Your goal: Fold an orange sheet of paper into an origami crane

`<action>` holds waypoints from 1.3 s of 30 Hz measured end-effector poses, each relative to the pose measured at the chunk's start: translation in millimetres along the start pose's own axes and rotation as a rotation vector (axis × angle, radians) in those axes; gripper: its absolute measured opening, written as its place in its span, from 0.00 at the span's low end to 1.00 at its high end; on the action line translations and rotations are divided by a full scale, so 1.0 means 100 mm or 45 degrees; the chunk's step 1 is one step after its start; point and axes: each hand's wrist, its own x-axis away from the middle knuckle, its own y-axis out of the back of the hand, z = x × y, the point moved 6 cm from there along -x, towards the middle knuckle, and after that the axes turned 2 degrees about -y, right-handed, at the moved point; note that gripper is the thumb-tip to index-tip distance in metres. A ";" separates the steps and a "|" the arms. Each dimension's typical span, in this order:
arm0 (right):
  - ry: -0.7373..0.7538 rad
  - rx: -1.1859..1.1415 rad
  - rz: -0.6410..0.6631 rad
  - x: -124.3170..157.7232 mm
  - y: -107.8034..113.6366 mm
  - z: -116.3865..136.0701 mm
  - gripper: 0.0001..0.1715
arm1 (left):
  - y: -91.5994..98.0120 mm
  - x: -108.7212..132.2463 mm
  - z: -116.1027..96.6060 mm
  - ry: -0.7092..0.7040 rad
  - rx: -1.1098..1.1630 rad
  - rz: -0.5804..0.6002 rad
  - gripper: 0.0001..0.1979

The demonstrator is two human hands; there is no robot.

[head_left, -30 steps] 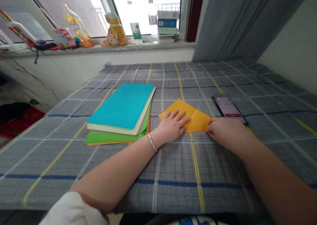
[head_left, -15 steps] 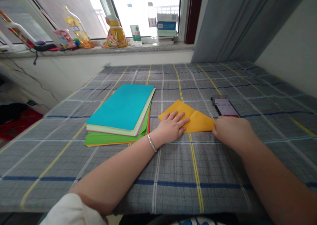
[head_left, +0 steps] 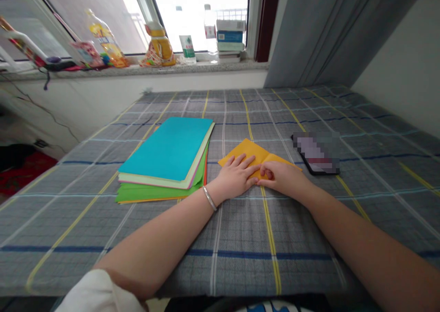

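Note:
A folded sheet of orange-yellow paper (head_left: pixel 245 146) lies on the checked cloth in front of me, with a crease running down its middle. My left hand (head_left: pixel 239 177) rests flat on its left part, fingers spread, a silver bangle on the wrist. Beside those fingertips, my right hand (head_left: pixel 280 177) is closed at the paper's near edge, with index finger curled and thumb against the edge. It covers much of the right part; only a thin strip and the right tip show past it.
Left of the paper is a stack of coloured sheets (head_left: pixel 168 149), blue on top. A phone (head_left: pixel 316 154) lies to the right. Beyond the cloth-covered surface (head_left: pixel 192 229), a windowsill (head_left: pixel 127 72) holds bottles, a tube (head_left: pixel 187 47) and boxes (head_left: pixel 230 36).
My right hand has slid left along the paper's near edge, from the right tip to beside my left hand. More of the phone shows. The left hand has stayed in place.

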 end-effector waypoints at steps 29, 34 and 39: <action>-0.093 0.068 0.074 0.00 0.04 -0.11 0.26 | 0.15 0.22 0.29 0.023 0.375 0.046 0.32; -0.054 0.078 0.013 0.03 0.06 -0.08 0.25 | 0.27 0.25 0.06 -0.310 0.282 -0.179 0.17; 0.213 0.087 -0.083 0.04 0.11 0.09 0.17 | 0.30 0.24 -0.06 -0.341 0.041 -0.194 0.11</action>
